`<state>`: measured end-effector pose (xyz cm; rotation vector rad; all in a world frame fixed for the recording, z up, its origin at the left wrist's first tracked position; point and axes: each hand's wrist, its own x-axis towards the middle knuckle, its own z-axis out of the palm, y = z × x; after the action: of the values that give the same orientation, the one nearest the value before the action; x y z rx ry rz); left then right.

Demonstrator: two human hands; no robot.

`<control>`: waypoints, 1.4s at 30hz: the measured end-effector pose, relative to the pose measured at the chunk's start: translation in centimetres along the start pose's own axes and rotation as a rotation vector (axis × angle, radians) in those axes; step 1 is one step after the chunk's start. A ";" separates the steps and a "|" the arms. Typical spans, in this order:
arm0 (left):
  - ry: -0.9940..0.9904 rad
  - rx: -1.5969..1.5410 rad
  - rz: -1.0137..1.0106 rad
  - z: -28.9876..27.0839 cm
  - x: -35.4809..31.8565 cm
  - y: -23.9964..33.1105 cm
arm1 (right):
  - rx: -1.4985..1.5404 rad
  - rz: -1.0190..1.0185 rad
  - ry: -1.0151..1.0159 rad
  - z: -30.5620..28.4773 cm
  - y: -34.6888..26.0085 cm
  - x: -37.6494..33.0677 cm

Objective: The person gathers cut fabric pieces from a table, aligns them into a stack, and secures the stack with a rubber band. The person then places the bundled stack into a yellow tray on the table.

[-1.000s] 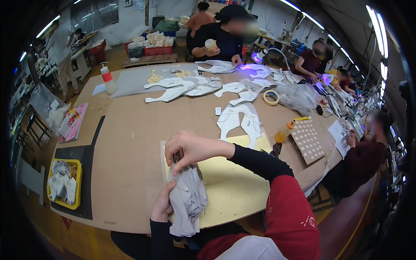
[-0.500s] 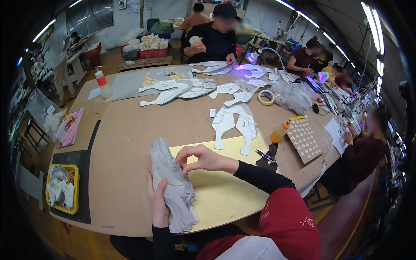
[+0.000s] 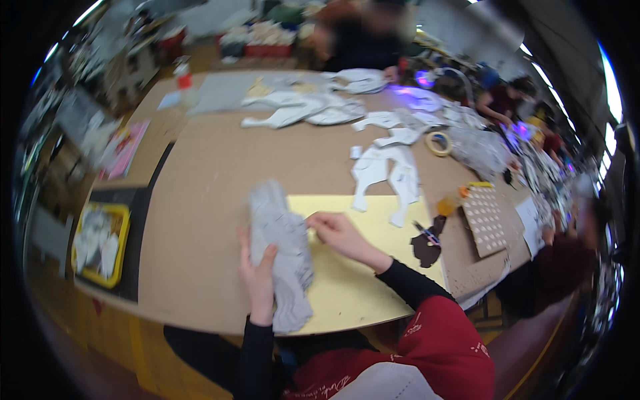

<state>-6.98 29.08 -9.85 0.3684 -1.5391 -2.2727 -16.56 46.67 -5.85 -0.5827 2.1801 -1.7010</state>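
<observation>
A thick bundle of grey-white cut pieces (image 3: pixel 283 257), perhaps shoe-upper parts, stands tilted over the near edge of the table. My left hand (image 3: pixel 259 277) grips it from the left, thumb across its front. At the bundle's right edge, my right hand (image 3: pixel 341 235) is closed in a pinch; what its fingertips hold, if anything, is too blurred to make out. Beneath both lies a yellow sheet (image 3: pixel 360 287) on the brown tabletop.
White cut parts (image 3: pixel 383 170) lie beyond the yellow sheet, near a tape roll (image 3: pixel 438 144). Small snips (image 3: pixel 427 233) rest on a dark scrap at right. A yellow basket (image 3: pixel 124 257) of pieces sits at left. A co-worker (image 3: pixel 363 40) is across the table.
The whole view has shifted and blurred. My right hand has moved from the front of the bundle to its right edge, still pinched. My left hand keeps its hold.
</observation>
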 end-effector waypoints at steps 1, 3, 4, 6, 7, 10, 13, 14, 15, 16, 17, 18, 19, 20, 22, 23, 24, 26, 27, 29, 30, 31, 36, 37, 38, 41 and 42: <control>0.039 0.343 0.142 -0.6 0.2 -0.2 | 0.016 -0.065 0.063 0.1 0.2 -0.2; 0.062 0.719 0.252 -1.3 0.2 0.0 | 0.195 0.038 0.119 -0.7 -0.3 -0.5; 0.054 0.732 0.252 -0.8 0.2 0.5 | 0.123 0.015 0.113 -0.8 -0.5 -0.5; 0.048 0.743 0.249 -0.9 -0.2 0.7 | -0.024 -0.162 0.137 0.7 -1.1 -0.7; 0.043 0.738 0.252 -0.8 -0.1 0.8 | -0.105 -0.292 0.105 1.0 -1.5 -0.5; -0.001 0.721 0.253 -1.3 0.2 1.1 | -0.174 -0.486 0.045 1.6 -2.3 -0.2; -0.044 0.681 0.247 -1.3 0.4 0.7 | 0.094 -0.295 0.018 1.7 -2.8 0.1; -0.053 0.665 0.245 -1.2 0.5 0.5 | 0.189 -0.236 0.003 1.8 -3.1 0.2; -0.065 0.665 0.237 -1.2 0.5 0.4 | 0.285 -0.177 -0.010 1.9 -3.3 0.2; -0.076 0.664 0.226 -1.2 0.6 0.4 | 0.268 -0.146 -0.005 1.9 -3.4 0.4; -0.086 0.663 0.215 -1.2 0.6 0.3 | 0.252 -0.115 0.001 1.8 -3.5 0.5; -0.110 0.660 0.216 -1.2 0.7 0.2 | 0.235 -0.084 0.007 1.8 -3.7 0.6; -0.128 0.659 0.218 -1.3 0.7 0.3 | 0.176 -0.012 -0.042 1.6 -4.5 1.1; -0.150 0.659 0.215 -1.4 0.6 0.2 | 0.120 0.065 -0.088 1.1 -5.4 1.9; -0.151 0.655 0.206 -1.5 0.7 0.3 | 0.049 0.088 -0.129 1.1 -5.8 2.2; -0.155 0.653 0.206 -1.6 0.8 0.4 | 0.034 0.035 -0.124 1.6 -5.8 2.2; -0.150 0.627 0.201 -1.6 0.8 0.2 | 0.018 -0.018 -0.119 2.0 -5.9 2.2; -0.129 0.577 0.192 -1.9 0.9 -0.1 | -0.158 -0.199 -0.082 2.6 -6.3 1.5; -0.132 0.570 0.188 -1.9 1.0 -0.2 | -0.213 -0.328 -0.078 2.5 -5.9 1.3; -0.130 0.552 0.171 -1.8 1.1 -0.4 | -0.265 -0.431 -0.059 2.6 -5.9 0.5; -0.126 0.548 0.168 -1.9 1.2 -0.3 | -0.293 -0.446 -0.074 2.5 -5.7 0.6; -0.126 0.541 0.160 -1.8 1.1 -0.1 | -0.323 -0.456 -0.086 2.1 -5.4 0.6; -0.131 0.409 0.093 -2.0 1.3 -0.7 | -0.359 -0.249 -0.020 0.0 -3.3 -1.2; -0.126 0.370 0.084 -2.0 1.1 -0.9 | -0.336 -0.199 -0.007 -0.3 -2.6 -1.7; -0.119 0.330 0.076 -2.1 1.0 -1.1 | -0.313 -0.149 0.005 -0.3 -1.9 -2.2; -0.135 -0.147 -0.039 -2.4 1.0 -1.3 | -0.326 -0.170 0.048 0.2 -0.5 -3.1; -0.128 -0.185 -0.050 -2.4 0.8 -1.3 | -0.245 -0.155 0.093 0.8 -0.1 -3.3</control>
<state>-6.93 27.17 -11.91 0.2166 -1.3765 -2.4965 -13.31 47.62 -5.99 -0.7675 2.4896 -1.5723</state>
